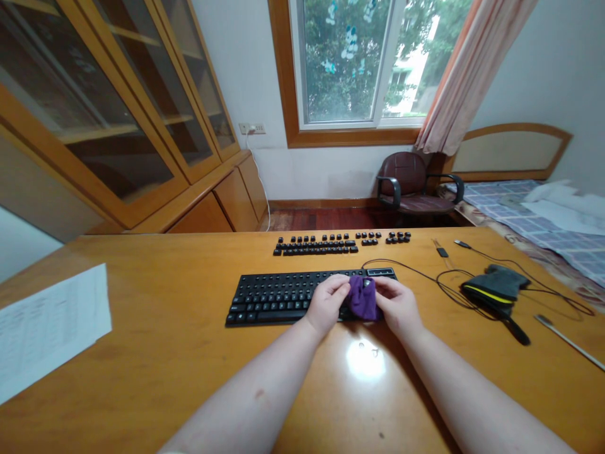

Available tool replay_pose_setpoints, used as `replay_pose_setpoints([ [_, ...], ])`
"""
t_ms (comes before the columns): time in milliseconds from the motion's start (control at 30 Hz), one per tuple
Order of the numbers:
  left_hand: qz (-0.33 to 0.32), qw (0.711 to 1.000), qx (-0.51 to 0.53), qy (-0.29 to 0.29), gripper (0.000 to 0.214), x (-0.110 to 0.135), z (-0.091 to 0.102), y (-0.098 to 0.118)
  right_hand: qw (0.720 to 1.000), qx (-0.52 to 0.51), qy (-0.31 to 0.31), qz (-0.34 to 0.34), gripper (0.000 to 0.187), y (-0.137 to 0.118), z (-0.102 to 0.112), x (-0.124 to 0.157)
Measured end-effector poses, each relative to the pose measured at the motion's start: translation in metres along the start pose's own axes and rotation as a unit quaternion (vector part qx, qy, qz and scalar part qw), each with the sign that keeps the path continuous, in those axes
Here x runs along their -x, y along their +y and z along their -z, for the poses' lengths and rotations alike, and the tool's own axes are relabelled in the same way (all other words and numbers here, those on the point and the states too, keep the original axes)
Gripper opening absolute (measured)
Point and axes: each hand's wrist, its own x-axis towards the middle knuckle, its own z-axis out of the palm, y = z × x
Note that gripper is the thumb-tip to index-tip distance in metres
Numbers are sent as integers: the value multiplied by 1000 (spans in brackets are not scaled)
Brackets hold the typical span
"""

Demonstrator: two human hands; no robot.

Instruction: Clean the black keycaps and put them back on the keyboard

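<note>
The left hand (pixel 326 304) and the right hand (pixel 399 308) pinch a bunched purple cloth (pixel 362 302) between them, over the right part of the black keyboard (pixel 269 299). A small dark piece (pixel 367 284) shows at the cloth's top, too small to make out. The keyboard lies on the wooden bench (pixel 179 353); beyond it, loose keycaps (pixel 350 243) stand in rows. Whether the cloth touches the keyboard cannot be told. Printed paper (pixel 57 325) lies far left.

Purple cloth (pixel 363 305), black keyboard (pixel 276 298), blue-grey checked bedsheet (pixel 560 236), pink curtain (pixel 477 75)
</note>
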Motion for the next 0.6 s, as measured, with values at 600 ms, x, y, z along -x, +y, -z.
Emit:
replay_pose_setpoints([
  [600,75,995,62,-22,24,0,-2,-4,999,6,-42,-28,26,-2,4,-5],
])
